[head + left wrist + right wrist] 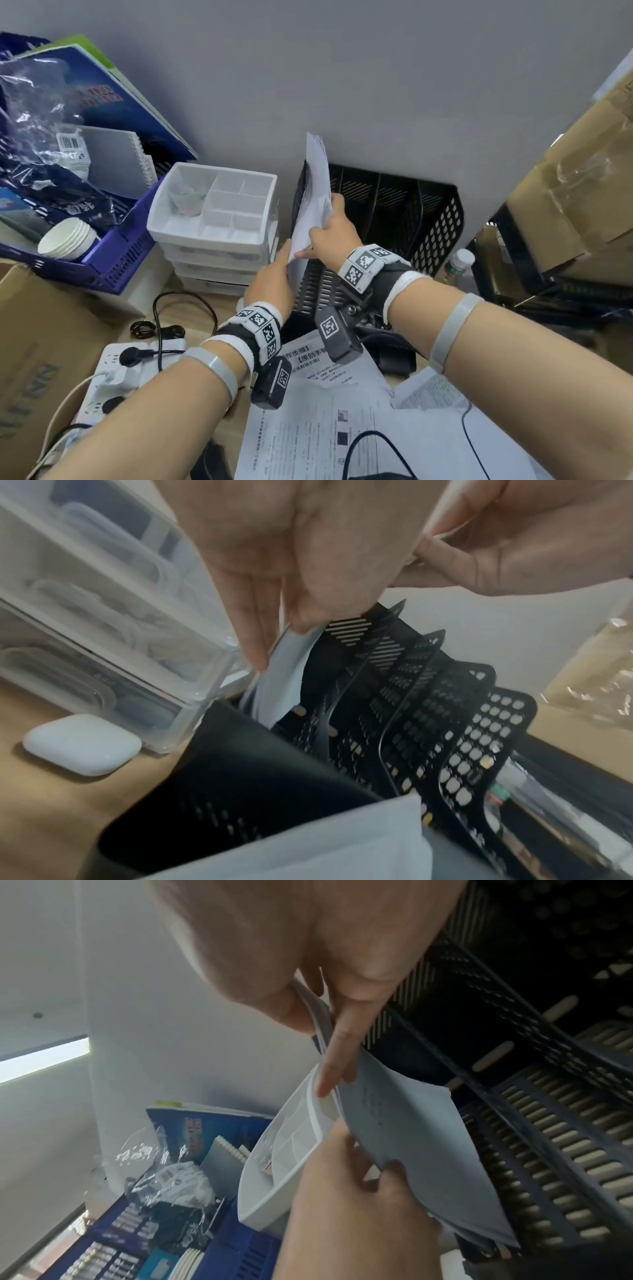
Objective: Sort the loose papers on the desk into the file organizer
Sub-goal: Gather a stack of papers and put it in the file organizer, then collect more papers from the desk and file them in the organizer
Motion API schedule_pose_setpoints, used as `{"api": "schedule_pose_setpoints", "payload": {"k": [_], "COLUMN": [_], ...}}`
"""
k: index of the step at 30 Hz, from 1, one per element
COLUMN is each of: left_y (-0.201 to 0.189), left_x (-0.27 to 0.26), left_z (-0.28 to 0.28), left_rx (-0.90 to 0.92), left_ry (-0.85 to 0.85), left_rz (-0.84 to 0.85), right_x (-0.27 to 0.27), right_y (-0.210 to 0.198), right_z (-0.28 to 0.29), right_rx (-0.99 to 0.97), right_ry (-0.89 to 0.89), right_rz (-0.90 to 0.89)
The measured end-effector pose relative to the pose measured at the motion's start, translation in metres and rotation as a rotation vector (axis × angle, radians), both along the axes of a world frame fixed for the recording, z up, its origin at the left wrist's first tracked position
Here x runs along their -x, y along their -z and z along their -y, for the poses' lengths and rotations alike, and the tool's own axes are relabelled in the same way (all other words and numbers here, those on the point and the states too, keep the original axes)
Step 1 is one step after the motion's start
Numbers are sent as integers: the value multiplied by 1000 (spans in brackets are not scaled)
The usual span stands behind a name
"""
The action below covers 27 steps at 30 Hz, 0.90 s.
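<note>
Office: desk [219,308] with black file organizer [394,212], printed papers [325,421], power strip [113,373], cardboard boxes [575,192].

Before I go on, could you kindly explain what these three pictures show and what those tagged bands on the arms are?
No machine here: a person works with bare hands, wearing tagged bands that carry small cameras. The wide picture comes from a head camera looking down; the other two look along each wrist. The left hand and right hand both hold a stack of papers on edge, its lower end going into the leftmost slot of the black organizer. More sheets lie loose on the desk. Beside the organizer stand white drawers and, further left, a blue basket of cups and booklets. The left wrist view also shows a small white case.
</note>
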<state>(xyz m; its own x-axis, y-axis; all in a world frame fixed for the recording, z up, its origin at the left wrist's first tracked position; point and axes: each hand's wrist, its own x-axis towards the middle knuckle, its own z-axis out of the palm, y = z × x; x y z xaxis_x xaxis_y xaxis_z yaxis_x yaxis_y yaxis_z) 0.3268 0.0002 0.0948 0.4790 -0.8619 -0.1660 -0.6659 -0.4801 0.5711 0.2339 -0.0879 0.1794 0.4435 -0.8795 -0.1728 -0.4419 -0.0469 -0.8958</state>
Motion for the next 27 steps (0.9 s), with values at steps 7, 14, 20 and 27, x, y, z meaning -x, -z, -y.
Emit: {"api": "schedule_pose_setpoints", "payload": {"k": [7, 14, 20, 27], "left_y": [28, 40, 48, 89], "left_x": [7, 13, 2, -14], "left_z": [4, 3, -18, -67], "left_rx": [30, -17, 154, -71], "left_ry": [100, 77, -54, -221], "left_rz": [-75, -94, -73, -256], "right_x": [18, 10, 28, 85], "right_y": [19, 49, 66, 106], "right_z": [4, -8, -7, -31], "right_rx": [10, 36, 17, -218], "right_ry": [-2, -319, -365, -437], "right_rz": [-68, -326, -361, -452]}}
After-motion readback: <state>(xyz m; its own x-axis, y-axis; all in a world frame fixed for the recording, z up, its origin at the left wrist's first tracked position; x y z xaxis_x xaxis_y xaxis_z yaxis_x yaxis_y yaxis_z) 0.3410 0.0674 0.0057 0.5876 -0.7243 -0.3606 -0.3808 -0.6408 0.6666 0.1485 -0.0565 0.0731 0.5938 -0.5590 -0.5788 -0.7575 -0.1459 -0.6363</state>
